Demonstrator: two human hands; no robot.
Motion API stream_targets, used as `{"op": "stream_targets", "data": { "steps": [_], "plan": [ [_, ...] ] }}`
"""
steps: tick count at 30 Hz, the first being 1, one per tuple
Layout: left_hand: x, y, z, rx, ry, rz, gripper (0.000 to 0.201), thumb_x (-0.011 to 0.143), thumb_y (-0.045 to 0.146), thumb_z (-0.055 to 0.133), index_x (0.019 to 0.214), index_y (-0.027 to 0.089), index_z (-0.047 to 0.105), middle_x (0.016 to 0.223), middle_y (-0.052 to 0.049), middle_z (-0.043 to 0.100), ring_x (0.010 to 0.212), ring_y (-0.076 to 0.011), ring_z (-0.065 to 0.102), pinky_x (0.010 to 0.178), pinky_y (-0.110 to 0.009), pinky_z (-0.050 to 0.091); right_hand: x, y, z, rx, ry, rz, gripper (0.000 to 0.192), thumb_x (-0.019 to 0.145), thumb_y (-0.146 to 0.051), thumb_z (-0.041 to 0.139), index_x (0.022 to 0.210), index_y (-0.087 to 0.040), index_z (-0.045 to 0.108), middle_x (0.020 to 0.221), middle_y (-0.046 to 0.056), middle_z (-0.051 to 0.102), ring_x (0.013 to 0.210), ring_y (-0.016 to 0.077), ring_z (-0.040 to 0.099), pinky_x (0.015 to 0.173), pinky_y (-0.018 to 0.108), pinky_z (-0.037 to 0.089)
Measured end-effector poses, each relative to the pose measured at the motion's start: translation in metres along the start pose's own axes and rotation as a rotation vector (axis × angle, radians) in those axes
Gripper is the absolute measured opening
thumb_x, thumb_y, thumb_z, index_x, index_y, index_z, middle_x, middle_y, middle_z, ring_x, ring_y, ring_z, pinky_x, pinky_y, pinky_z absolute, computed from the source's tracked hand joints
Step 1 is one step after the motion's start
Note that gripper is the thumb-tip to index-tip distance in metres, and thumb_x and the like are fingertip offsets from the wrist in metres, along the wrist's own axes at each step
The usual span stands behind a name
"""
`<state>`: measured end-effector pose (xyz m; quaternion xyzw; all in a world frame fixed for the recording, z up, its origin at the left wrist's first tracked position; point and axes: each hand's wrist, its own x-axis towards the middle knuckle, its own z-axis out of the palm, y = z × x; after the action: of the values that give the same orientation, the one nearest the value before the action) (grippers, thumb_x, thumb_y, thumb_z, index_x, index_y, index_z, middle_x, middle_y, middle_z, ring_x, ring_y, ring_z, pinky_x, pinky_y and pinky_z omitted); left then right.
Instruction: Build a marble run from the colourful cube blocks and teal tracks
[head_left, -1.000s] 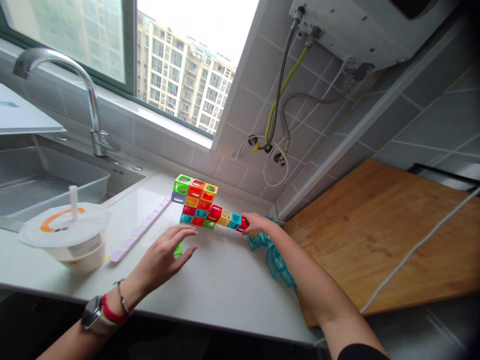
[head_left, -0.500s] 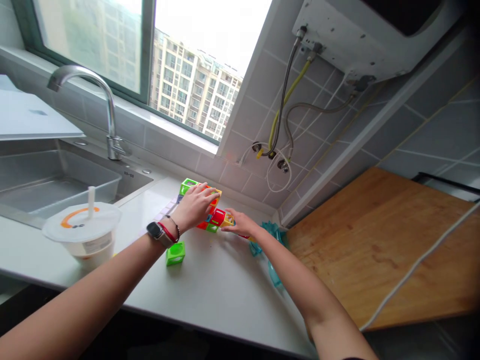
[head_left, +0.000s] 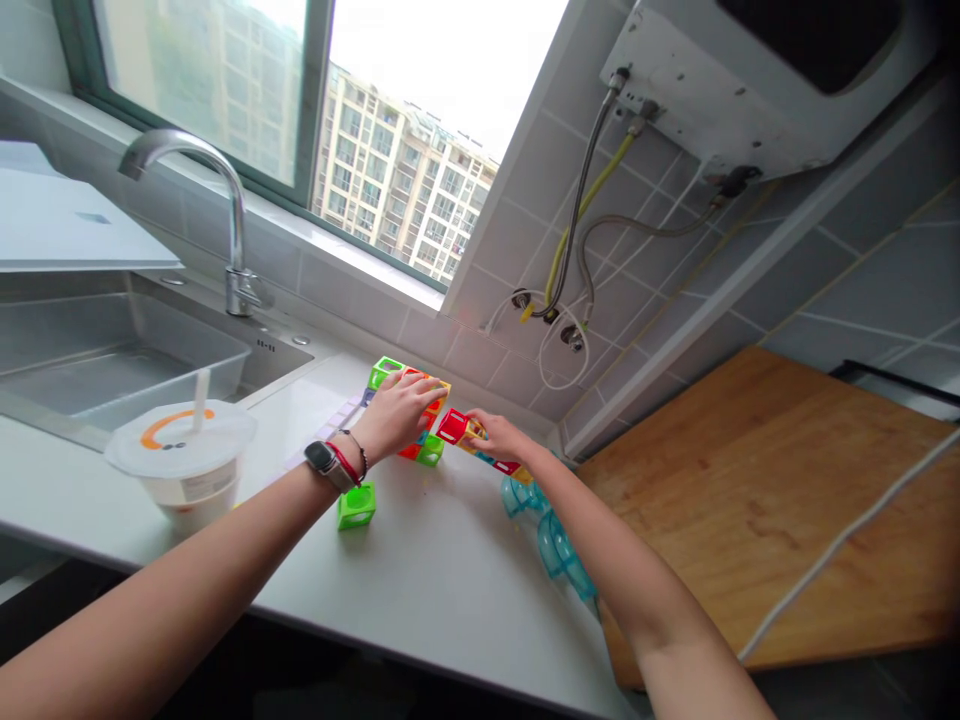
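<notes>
On the white bench [head_left: 450,570], just right of the steel sink [head_left: 112,365], stands a stack of coloured magnetic cubes [head_left: 409,400] — this is the landmark for all places below. From the head view, the left hand [head_left: 397,415] lies flat over the top and front of the stack, its fingers [head_left: 427,392] stretched and pressed on the cubes, not curled around any one of them. The right hand [head_left: 501,438] is just right of the stack; its fingers pinch a short row of cubes [head_left: 469,432], with a red one at the near end, which is tilted and touches the stack's right side. In front of the stack, a little apart, one green cube [head_left: 356,506] sits alone on the bench. Right of the stack, under the right forearm, lie teal transparent tube pieces [head_left: 555,540]. Left of the stack a pale lilac strip [head_left: 341,415] runs out from behind the left wrist — it is mostly hidden. Further left stands a lidded cup with a straw [head_left: 180,465]. Well to the right of the stack lies a wooden board [head_left: 772,500].
</notes>
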<state>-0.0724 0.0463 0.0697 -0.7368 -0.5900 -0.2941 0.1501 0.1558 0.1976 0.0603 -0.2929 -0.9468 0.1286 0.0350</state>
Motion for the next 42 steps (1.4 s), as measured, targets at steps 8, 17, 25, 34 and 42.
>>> {"op": "stream_targets", "data": {
  "steps": [8, 17, 25, 34, 42],
  "plan": [
    [0.005, 0.002, -0.001, 0.008, -0.009, -0.040, 0.046, 0.085, 0.019, 0.057, 0.130, 0.028, 0.066, 0.137, -0.006, 0.066, 0.125, -0.0293, 0.057, 0.109, -0.046, 0.034, 0.014, -0.018, -0.054, -0.101, 0.005, -0.069, 0.049, 0.087, -0.032, 0.071, 0.133, -0.024, 0.056, 0.112, 0.006, 0.073, 0.097, 0.0197, 0.068, 0.083, 0.027, 0.050],
    [0.026, 0.000, -0.012, 0.090, -0.154, -0.084, 0.030, 0.084, 0.037, 0.068, 0.112, 0.027, 0.071, 0.117, -0.008, 0.068, 0.104, -0.0308, 0.061, 0.090, -0.043, 0.043, 0.020, -0.024, -0.065, -0.113, -0.042, -0.057, 0.051, 0.084, -0.036, 0.074, 0.131, -0.024, 0.056, 0.104, 0.005, 0.073, 0.090, 0.0200, 0.068, 0.077, 0.027, 0.049],
    [0.088, 0.019, -0.008, -0.002, -0.381, 0.055, 0.077, 0.064, 0.051, 0.087, 0.133, 0.028, 0.058, 0.132, -0.011, 0.064, 0.118, -0.0323, 0.062, 0.093, -0.038, 0.048, 0.022, -0.017, -0.061, -0.048, -0.004, -0.076, 0.058, 0.078, -0.039, 0.078, 0.128, -0.021, 0.056, 0.105, 0.004, 0.073, 0.092, 0.0212, 0.069, 0.081, 0.029, 0.050],
    [0.121, 0.016, 0.021, -0.321, -0.540, 0.066, 0.108, 0.059, 0.042, 0.089, 0.150, 0.024, 0.035, 0.114, -0.008, 0.074, 0.098, -0.0260, 0.072, 0.076, -0.026, 0.051, 0.019, -0.007, -0.057, 0.027, 0.086, -0.044, 0.067, 0.068, -0.040, 0.086, 0.122, -0.018, 0.053, 0.106, 0.007, 0.071, 0.094, 0.0230, 0.069, 0.083, 0.032, 0.053],
    [0.113, 0.010, 0.017, -0.399, -0.569, -0.020, 0.093, 0.063, 0.045, 0.085, 0.145, 0.024, 0.048, 0.112, -0.006, 0.076, 0.093, -0.0220, 0.072, 0.076, -0.024, 0.051, -0.035, 0.038, -0.079, 0.234, -0.003, 0.007, 0.098, 0.058, -0.048, 0.093, 0.142, -0.022, 0.049, 0.133, 0.014, 0.062, 0.122, 0.0274, 0.062, 0.101, 0.039, 0.051]
  ]
}}
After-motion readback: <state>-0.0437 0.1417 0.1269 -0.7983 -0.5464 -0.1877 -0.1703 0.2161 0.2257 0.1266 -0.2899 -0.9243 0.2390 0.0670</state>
